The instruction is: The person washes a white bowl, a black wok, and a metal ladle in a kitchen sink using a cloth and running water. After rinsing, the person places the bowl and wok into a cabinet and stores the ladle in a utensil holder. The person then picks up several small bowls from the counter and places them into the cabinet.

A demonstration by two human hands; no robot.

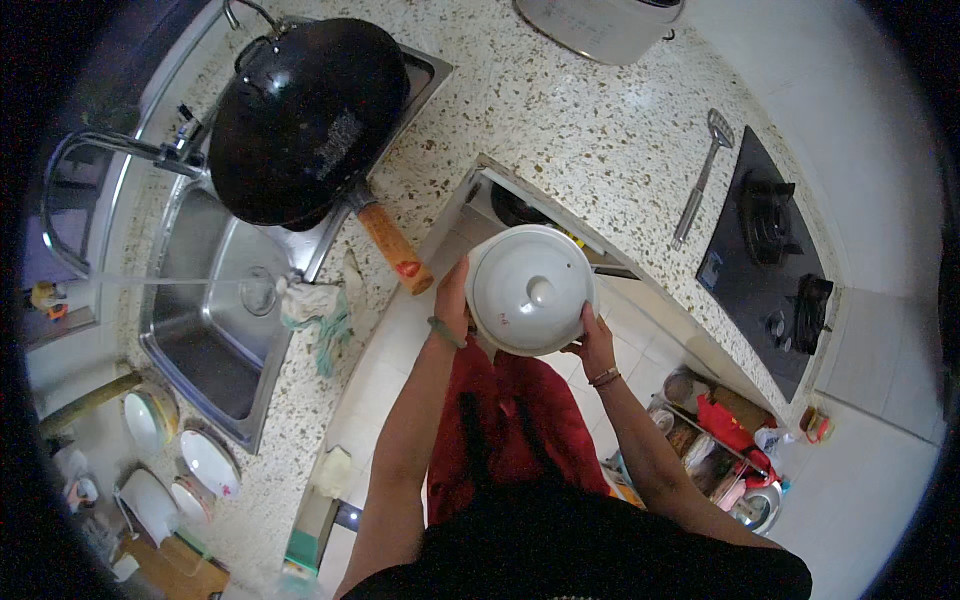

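Pot (530, 290) (lidded) in both hands (455, 302) (597, 347)

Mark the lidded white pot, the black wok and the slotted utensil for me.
Lidded white pot (515, 290): head view, on the lid, left of its knob.
Black wok (305, 122): head view, middle of its dark surface.
Slotted utensil (692, 205): head view, on its handle.

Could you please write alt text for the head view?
The person's left hand and right hand hold a lidded white pot. A black wok rests at the sink on the left; a spatula lies beside the cooktop on the right.
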